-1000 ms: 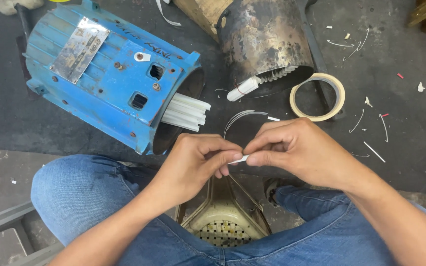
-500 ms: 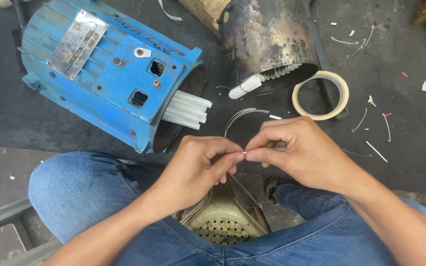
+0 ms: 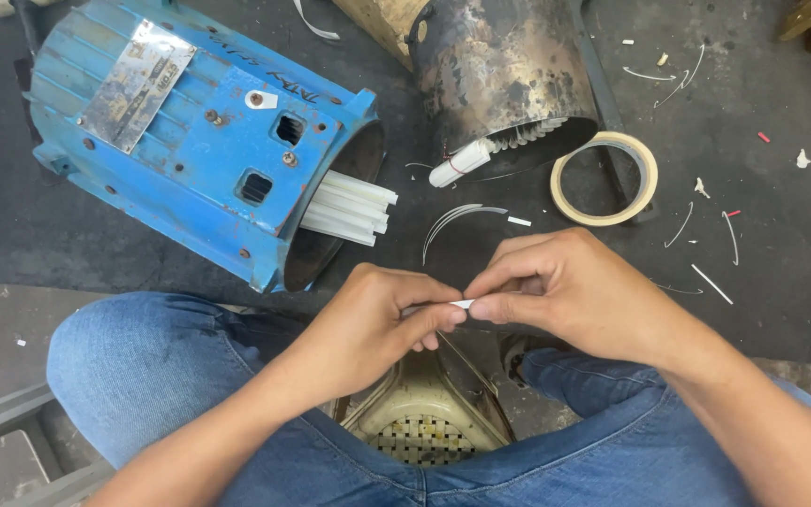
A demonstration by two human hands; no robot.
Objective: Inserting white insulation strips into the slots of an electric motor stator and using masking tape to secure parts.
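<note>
Dark matting (image 3: pixel 781 244) covers the floor, carrying a blue motor housing (image 3: pixel 190 131) and a tape ring (image 3: pixel 604 178). Above the lap, left hand (image 3: pixel 377 324) and right hand (image 3: pixel 565 291) each pinch one small white strip (image 3: pixel 462 304) between fingertips, grip narrow.

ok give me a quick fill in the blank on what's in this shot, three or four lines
1. Both hands, left hand and right hand, pinch a small ____ strip between their fingertips.
2. The motor housing lying on its side is painted ____.
3. A bundle of white ____ sticks out of the housing's open end.
4. The roll of tape lies on the dark mat beside the rusty ____.

Missing words: white; blue; tubes; cylinder
</note>
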